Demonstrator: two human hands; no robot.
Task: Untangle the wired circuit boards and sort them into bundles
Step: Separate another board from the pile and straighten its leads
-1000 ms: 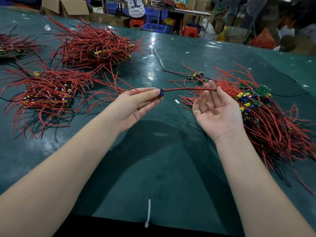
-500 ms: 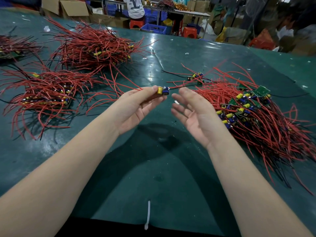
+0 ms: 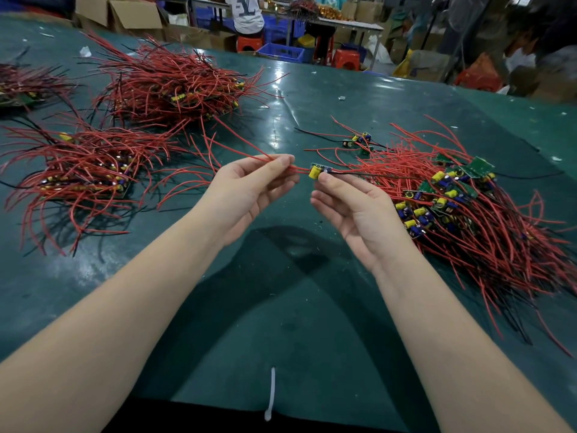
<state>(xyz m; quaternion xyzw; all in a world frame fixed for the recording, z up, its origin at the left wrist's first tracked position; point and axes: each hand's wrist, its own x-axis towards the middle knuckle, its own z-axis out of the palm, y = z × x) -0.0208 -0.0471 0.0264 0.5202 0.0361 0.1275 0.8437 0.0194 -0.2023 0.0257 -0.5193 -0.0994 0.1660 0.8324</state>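
Note:
A small circuit board with a yellow capacitor hangs above the green table between my hands. My left hand pinches its red wires just left of the board. At the board's lower right edge, my right hand pinches it with thumb and fingertip. A black wire trails from the board to the right into the tangled pile of boards and red wires. Sorted bundles lie at the left, behind that and at the far left edge.
Two or three loose boards lie beyond my hands. A white cable tie lies at the table's near edge. Cardboard boxes, crates, red stools and a seated person stand beyond the far edge.
My right hand has risen and closed on the board. My left hand has slid from the board onto its red wires, and the board now sits a little further right.

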